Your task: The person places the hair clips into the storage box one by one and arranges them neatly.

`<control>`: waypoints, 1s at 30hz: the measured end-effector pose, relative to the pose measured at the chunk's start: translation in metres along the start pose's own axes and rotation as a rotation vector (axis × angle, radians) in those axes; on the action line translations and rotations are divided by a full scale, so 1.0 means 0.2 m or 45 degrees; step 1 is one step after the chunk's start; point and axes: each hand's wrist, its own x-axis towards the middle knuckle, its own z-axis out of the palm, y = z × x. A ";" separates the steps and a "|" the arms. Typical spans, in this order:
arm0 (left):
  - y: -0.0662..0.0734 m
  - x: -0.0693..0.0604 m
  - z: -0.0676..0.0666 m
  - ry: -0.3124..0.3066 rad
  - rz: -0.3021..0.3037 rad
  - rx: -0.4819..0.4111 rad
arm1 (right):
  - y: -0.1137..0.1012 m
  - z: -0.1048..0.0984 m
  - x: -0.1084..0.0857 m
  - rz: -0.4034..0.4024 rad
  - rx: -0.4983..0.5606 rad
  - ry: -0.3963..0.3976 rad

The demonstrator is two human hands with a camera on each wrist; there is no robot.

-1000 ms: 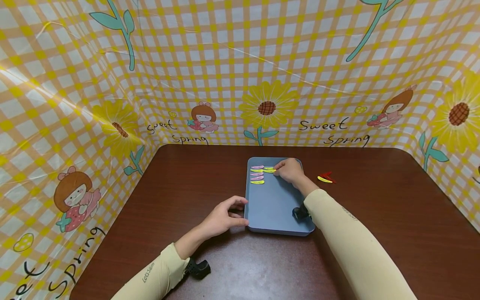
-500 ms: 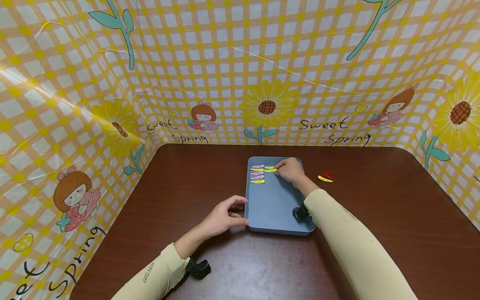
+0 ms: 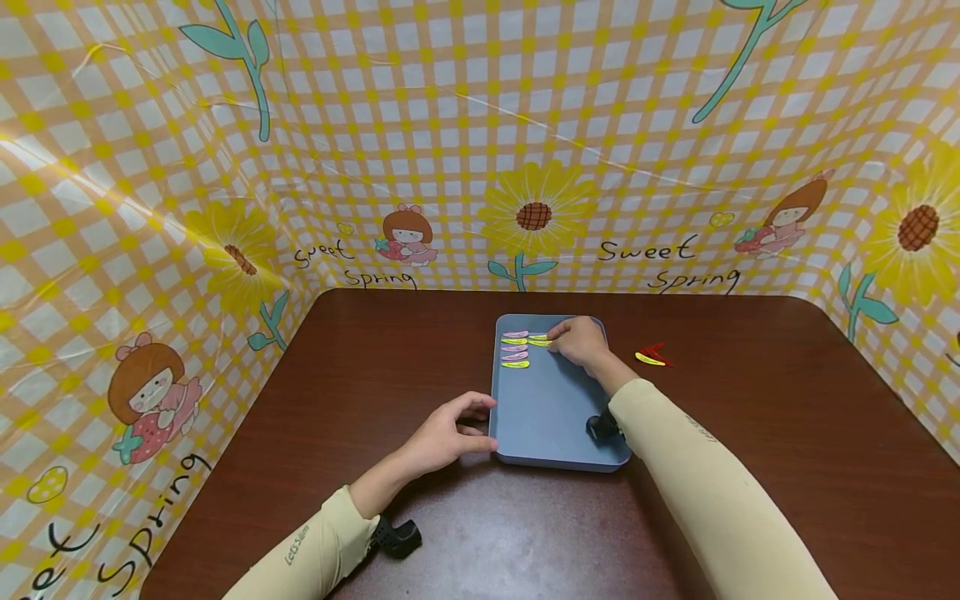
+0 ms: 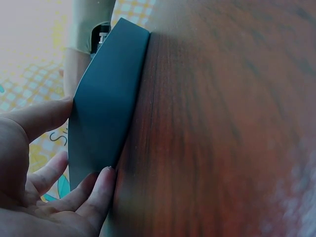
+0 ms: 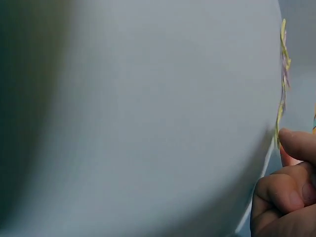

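A grey-blue tray (image 3: 555,408) stands on the table. Inside, along its left side, pink and yellow snap hair clips (image 3: 515,356) lie in a column, with two yellow ones beside them at the top. At the end of the lower of these, my right hand (image 3: 581,342) pinches the yellow hair clip (image 3: 538,342) between thumb and index finger, low over the tray floor. In the right wrist view the thumb (image 5: 296,143) meets the clip's end, partly hiding it. My left hand (image 3: 442,433) touches the tray's left side, fingertips (image 4: 106,177) resting against the outer wall.
On the table to the right of the tray lie a yellow hair clip (image 3: 649,359) and red hair clips (image 3: 655,353), close together. A checked, flower-printed cloth (image 3: 450,150) walls the table (image 3: 360,367) at the back and sides. Each wrist wears a black camera (image 3: 397,537).
Almost nothing differs. The right fingers make only a very slight shift at the yellow hair clip, and the left hand stays at the tray's side.
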 end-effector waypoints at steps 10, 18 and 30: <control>0.00 0.00 0.00 0.008 -0.011 -0.003 | -0.07 -0.08 -0.02 -0.074 0.005 -0.009; 0.00 0.00 0.00 0.010 -0.013 0.003 | -0.12 -0.18 -0.06 -0.080 0.008 -0.002; -0.01 0.01 0.00 0.006 -0.018 -0.009 | -0.08 -0.34 -0.08 -0.046 0.032 -0.053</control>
